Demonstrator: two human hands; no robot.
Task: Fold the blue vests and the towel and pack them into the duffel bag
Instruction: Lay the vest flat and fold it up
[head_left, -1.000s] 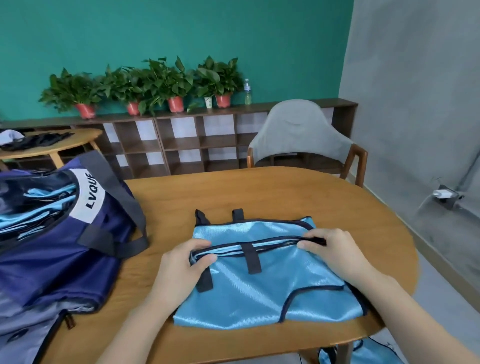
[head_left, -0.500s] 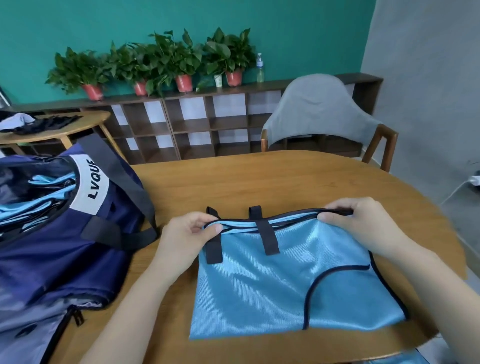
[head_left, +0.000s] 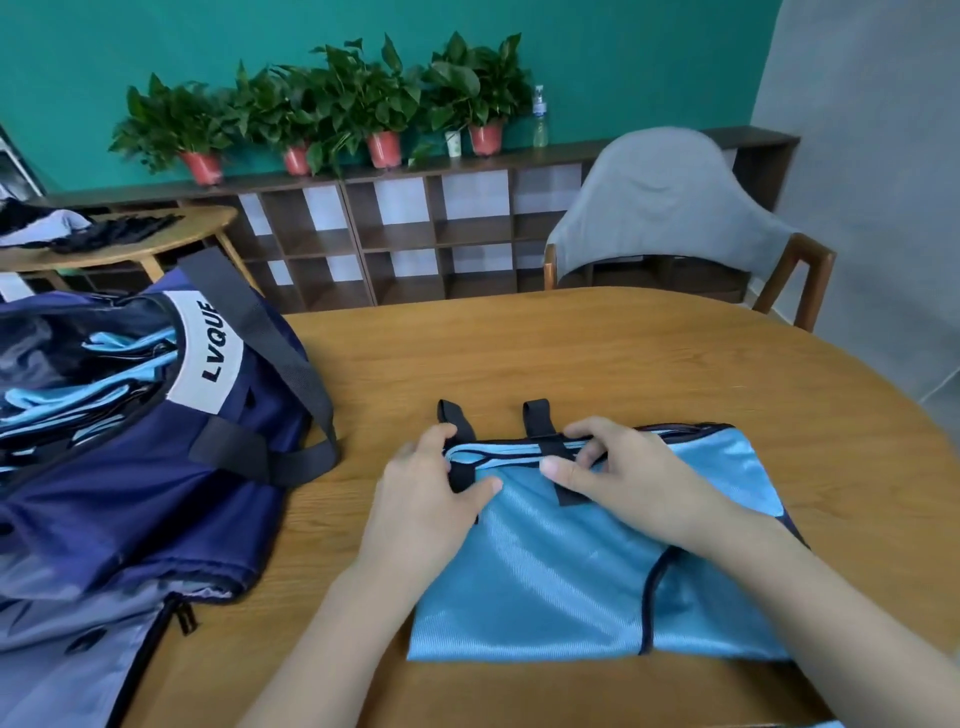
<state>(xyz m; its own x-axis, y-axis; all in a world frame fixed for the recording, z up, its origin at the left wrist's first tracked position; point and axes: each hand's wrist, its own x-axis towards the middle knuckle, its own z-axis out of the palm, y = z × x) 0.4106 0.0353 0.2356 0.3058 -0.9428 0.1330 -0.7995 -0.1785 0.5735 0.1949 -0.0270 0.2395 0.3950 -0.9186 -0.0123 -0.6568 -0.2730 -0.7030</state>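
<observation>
A light blue vest (head_left: 582, 577) with dark trim and two black straps lies flat on the wooden table (head_left: 519, 358), near its front edge. My left hand (head_left: 426, 499) pinches the vest's top left corner by a strap. My right hand (head_left: 623, 473) grips the top edge near the middle strap. A navy duffel bag (head_left: 135, 467) marked LVQUE stands open at the left, with folded blue vests (head_left: 98, 384) inside it. No towel is in view.
A grey padded wooden chair (head_left: 670, 218) stands behind the table at the right. A low shelf (head_left: 415, 228) with potted plants runs along the green wall. A small round table (head_left: 119, 244) with dark cloth is at the far left.
My right hand has slid left along the vest's top edge from its right corner to the middle strap. The left hand keeps its hold on the left corner.
</observation>
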